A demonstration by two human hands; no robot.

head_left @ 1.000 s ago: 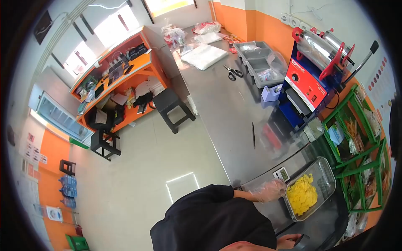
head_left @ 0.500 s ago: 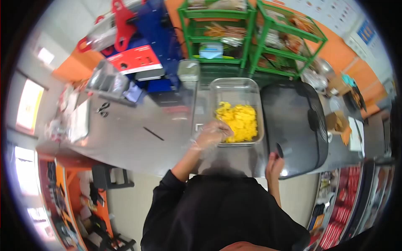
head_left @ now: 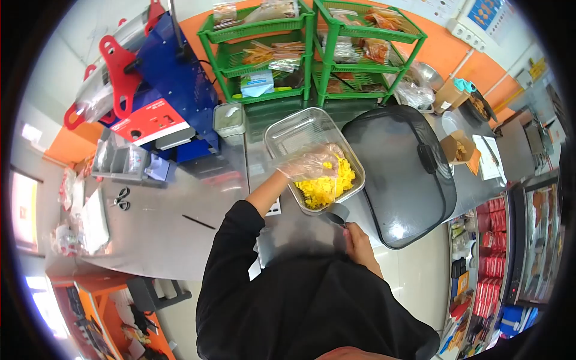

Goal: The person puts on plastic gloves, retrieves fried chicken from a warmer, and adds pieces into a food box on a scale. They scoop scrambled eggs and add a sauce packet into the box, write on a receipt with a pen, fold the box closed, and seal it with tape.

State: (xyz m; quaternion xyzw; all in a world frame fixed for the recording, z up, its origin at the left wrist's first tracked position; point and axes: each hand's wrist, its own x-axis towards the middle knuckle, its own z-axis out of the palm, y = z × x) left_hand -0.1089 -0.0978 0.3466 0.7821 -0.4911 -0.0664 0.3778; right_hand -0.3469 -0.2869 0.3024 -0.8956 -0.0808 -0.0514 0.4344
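My left hand (head_left: 312,163), in a clear plastic glove, reaches into the clear rectangular container (head_left: 285,125) over the yellow food pieces (head_left: 321,189). Its fingers are bent against the food, with some yellow bits at them; what they hold is hard to make out. Near the container's front edge, my right hand (head_left: 360,243), bare, is closed round the handle of a small grey cup (head_left: 337,212). The cup is beside the container's near rim. A large dark lid (head_left: 399,174) lies to the right of the container.
Green racks (head_left: 264,54) with bagged food stand behind. A blue and red machine (head_left: 162,114) is at the back left. Black scissors (head_left: 122,199) and a thin black stick (head_left: 198,222) lie on the left counter. A cardboard box (head_left: 457,148) sits at the right.
My left hand has moved farther over the yellow food. My right hand has brought the grey cup left to the container's near edge. The whole view has shifted and tilted.
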